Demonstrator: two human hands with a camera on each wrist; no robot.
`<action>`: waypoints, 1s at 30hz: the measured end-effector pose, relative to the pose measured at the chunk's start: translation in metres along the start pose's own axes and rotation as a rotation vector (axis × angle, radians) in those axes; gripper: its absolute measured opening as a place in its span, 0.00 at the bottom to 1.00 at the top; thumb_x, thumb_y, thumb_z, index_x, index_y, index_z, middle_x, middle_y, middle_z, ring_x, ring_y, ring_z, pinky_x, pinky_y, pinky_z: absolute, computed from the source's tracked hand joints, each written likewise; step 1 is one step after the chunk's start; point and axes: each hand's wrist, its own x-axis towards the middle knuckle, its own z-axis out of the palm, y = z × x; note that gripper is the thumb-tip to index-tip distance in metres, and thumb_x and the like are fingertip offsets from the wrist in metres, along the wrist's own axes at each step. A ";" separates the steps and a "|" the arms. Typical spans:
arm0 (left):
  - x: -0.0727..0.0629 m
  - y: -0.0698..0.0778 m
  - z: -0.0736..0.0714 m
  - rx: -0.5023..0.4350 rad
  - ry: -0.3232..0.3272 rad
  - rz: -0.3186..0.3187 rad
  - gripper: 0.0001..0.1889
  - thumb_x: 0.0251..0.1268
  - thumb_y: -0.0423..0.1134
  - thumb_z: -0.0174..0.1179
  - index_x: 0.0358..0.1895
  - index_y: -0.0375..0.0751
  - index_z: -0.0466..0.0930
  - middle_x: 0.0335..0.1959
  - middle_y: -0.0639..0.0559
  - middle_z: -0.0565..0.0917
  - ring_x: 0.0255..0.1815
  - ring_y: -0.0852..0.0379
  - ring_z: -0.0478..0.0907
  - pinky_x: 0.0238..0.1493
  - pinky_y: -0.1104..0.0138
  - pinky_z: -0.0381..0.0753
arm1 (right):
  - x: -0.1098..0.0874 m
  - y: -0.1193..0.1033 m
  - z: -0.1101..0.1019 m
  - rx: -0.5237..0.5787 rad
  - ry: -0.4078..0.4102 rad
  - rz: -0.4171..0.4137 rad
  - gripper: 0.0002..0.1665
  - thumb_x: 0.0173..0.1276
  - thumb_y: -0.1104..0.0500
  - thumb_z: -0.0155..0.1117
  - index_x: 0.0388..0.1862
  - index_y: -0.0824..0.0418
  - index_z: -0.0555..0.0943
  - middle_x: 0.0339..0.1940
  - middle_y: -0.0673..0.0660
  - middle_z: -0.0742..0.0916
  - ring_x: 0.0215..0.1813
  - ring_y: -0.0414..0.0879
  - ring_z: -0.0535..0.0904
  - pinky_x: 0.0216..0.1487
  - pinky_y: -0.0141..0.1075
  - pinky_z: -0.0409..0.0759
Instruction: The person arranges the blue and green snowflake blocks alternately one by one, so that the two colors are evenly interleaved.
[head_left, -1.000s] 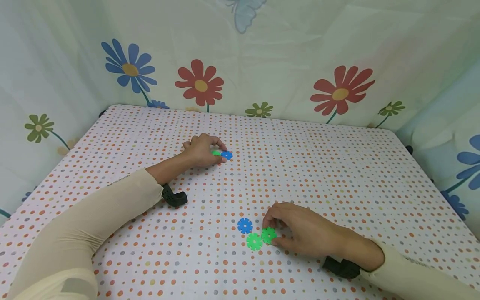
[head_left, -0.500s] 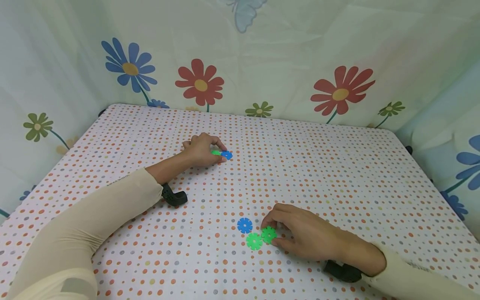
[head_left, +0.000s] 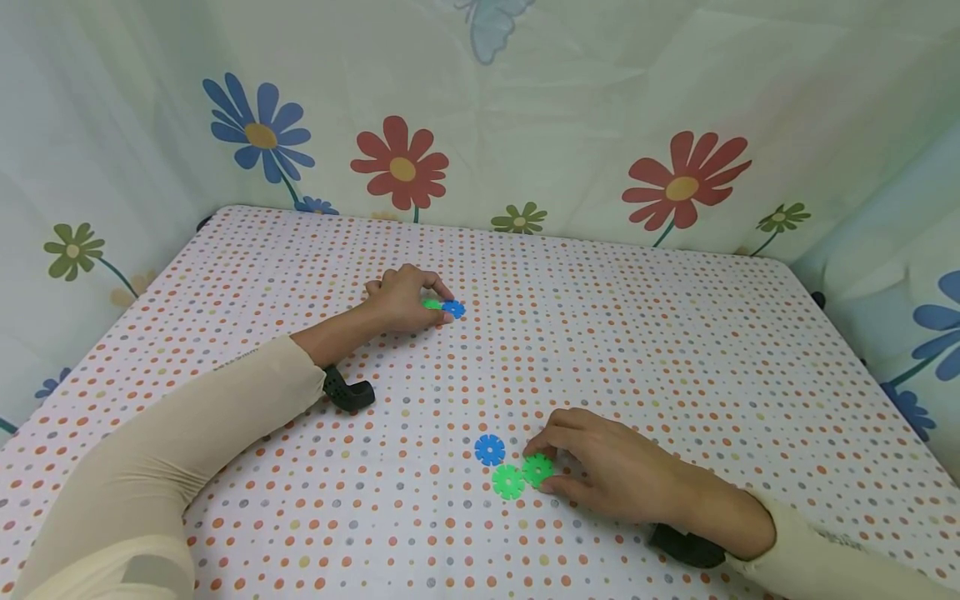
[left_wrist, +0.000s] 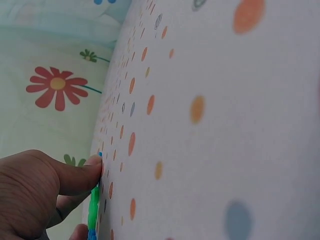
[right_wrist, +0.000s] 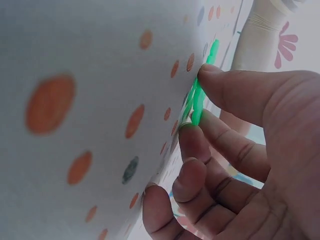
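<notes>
In the head view, my left hand (head_left: 403, 300) reaches to the far middle of the table and pinches a blue notched disc (head_left: 453, 309) between thumb and index finger. A green notched disc (head_left: 432, 304) shows beside it, partly hidden under the hand. The left wrist view has the green disc (left_wrist: 93, 207) edge-on, close to the tabletop. Nearer the front, my right hand (head_left: 611, 467) pinches a green notched disc (head_left: 537, 471) with thumb and fingertips. That disc is right at the edge of another green disc (head_left: 508, 482). Behind these lies a blue disc (head_left: 490, 450).
A white tablecloth (head_left: 645, 333) with coloured dots covers the table. Flower-printed curtain (head_left: 555, 117) hangs along the back and both sides. Black wrist devices (head_left: 348, 394) sit under both cuffs, near the cloth.
The right hand and wrist have shifted slightly toward the front, its fingertips staying on the green disc. The left hand keeps its place at the blue disc.
</notes>
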 end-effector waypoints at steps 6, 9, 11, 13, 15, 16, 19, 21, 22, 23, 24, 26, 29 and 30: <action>0.000 0.000 0.000 0.006 -0.007 0.005 0.15 0.58 0.56 0.69 0.48 0.64 0.83 0.68 0.52 0.72 0.63 0.39 0.66 0.56 0.45 0.56 | -0.001 0.001 0.002 -0.073 0.036 -0.022 0.16 0.63 0.46 0.71 0.49 0.46 0.83 0.39 0.36 0.77 0.36 0.29 0.69 0.35 0.25 0.73; 0.000 -0.001 0.000 0.007 -0.007 0.008 0.15 0.58 0.56 0.69 0.48 0.65 0.83 0.67 0.52 0.72 0.63 0.39 0.66 0.55 0.45 0.56 | -0.002 0.001 0.003 -0.110 0.057 -0.034 0.17 0.63 0.45 0.71 0.48 0.47 0.83 0.39 0.37 0.77 0.36 0.28 0.69 0.35 0.25 0.73; 0.000 -0.001 0.000 0.011 -0.008 0.009 0.15 0.58 0.56 0.69 0.48 0.65 0.83 0.67 0.51 0.73 0.63 0.39 0.66 0.54 0.46 0.56 | -0.002 0.001 0.003 -0.126 0.065 -0.040 0.17 0.62 0.45 0.72 0.48 0.48 0.83 0.40 0.38 0.78 0.36 0.28 0.69 0.35 0.25 0.73; 0.000 -0.002 0.000 0.015 -0.008 0.008 0.15 0.58 0.56 0.68 0.48 0.65 0.83 0.67 0.51 0.73 0.63 0.39 0.66 0.54 0.47 0.57 | -0.002 0.000 0.004 -0.136 0.074 -0.046 0.17 0.62 0.45 0.72 0.47 0.47 0.83 0.40 0.38 0.78 0.36 0.28 0.69 0.35 0.25 0.73; 0.000 -0.001 0.000 0.016 -0.009 0.007 0.15 0.58 0.56 0.68 0.48 0.65 0.83 0.66 0.51 0.72 0.63 0.39 0.66 0.53 0.47 0.56 | -0.003 -0.001 0.004 -0.141 0.077 -0.049 0.17 0.62 0.46 0.72 0.48 0.46 0.82 0.41 0.38 0.79 0.36 0.28 0.69 0.35 0.26 0.74; 0.000 -0.001 0.000 0.016 -0.008 0.007 0.15 0.58 0.57 0.68 0.48 0.65 0.83 0.67 0.51 0.72 0.63 0.39 0.66 0.53 0.47 0.56 | -0.003 -0.001 0.004 -0.141 0.076 -0.050 0.17 0.62 0.46 0.73 0.48 0.46 0.82 0.41 0.38 0.78 0.36 0.28 0.69 0.35 0.26 0.74; 0.000 -0.001 0.000 0.014 -0.006 0.013 0.15 0.58 0.57 0.68 0.48 0.65 0.83 0.67 0.50 0.72 0.63 0.38 0.66 0.54 0.46 0.56 | -0.003 -0.002 0.004 -0.129 0.067 -0.057 0.17 0.62 0.48 0.72 0.49 0.45 0.81 0.39 0.37 0.78 0.33 0.28 0.68 0.33 0.25 0.73; 0.000 0.000 0.000 0.014 -0.005 0.019 0.15 0.58 0.57 0.68 0.48 0.65 0.83 0.67 0.50 0.72 0.64 0.38 0.65 0.55 0.46 0.56 | -0.002 -0.002 0.004 -0.119 0.058 -0.066 0.17 0.63 0.49 0.72 0.50 0.45 0.81 0.37 0.37 0.77 0.31 0.27 0.67 0.32 0.24 0.71; 0.000 0.000 0.000 0.015 -0.004 0.022 0.15 0.59 0.57 0.68 0.48 0.65 0.83 0.67 0.50 0.72 0.64 0.38 0.65 0.55 0.46 0.56 | -0.002 -0.002 0.004 -0.117 0.056 -0.071 0.17 0.63 0.49 0.72 0.50 0.45 0.81 0.37 0.37 0.77 0.30 0.27 0.66 0.31 0.24 0.70; 0.000 -0.001 0.000 0.015 -0.004 0.024 0.15 0.59 0.57 0.68 0.48 0.65 0.83 0.67 0.50 0.72 0.64 0.38 0.65 0.55 0.46 0.56 | -0.002 -0.002 0.004 -0.114 0.056 -0.076 0.17 0.63 0.49 0.72 0.50 0.46 0.81 0.36 0.37 0.77 0.30 0.27 0.67 0.31 0.24 0.70; -0.001 -0.001 0.000 0.014 -0.003 0.026 0.14 0.59 0.57 0.68 0.48 0.65 0.83 0.67 0.50 0.72 0.64 0.38 0.65 0.55 0.46 0.56 | -0.002 -0.002 0.004 -0.113 0.057 -0.081 0.16 0.63 0.50 0.72 0.50 0.46 0.81 0.35 0.37 0.77 0.30 0.27 0.67 0.31 0.24 0.70; -0.001 -0.001 -0.001 0.012 -0.002 0.028 0.14 0.59 0.57 0.68 0.48 0.65 0.83 0.67 0.50 0.71 0.64 0.38 0.65 0.55 0.46 0.55 | -0.002 -0.002 0.004 -0.113 0.056 -0.086 0.16 0.63 0.50 0.72 0.50 0.46 0.81 0.33 0.36 0.77 0.30 0.27 0.68 0.31 0.24 0.71; -0.001 -0.001 0.000 0.009 0.002 0.032 0.14 0.59 0.56 0.68 0.48 0.65 0.83 0.66 0.49 0.72 0.64 0.39 0.65 0.55 0.46 0.55 | -0.003 -0.001 0.004 -0.099 0.055 -0.089 0.16 0.64 0.51 0.71 0.50 0.46 0.80 0.32 0.35 0.77 0.32 0.27 0.70 0.34 0.25 0.72; -0.001 -0.001 0.000 0.010 0.002 0.033 0.14 0.59 0.56 0.68 0.48 0.65 0.83 0.66 0.50 0.72 0.64 0.38 0.65 0.55 0.46 0.55 | -0.003 -0.001 0.004 -0.089 0.052 -0.086 0.17 0.64 0.52 0.71 0.50 0.46 0.80 0.32 0.35 0.77 0.33 0.28 0.70 0.34 0.26 0.73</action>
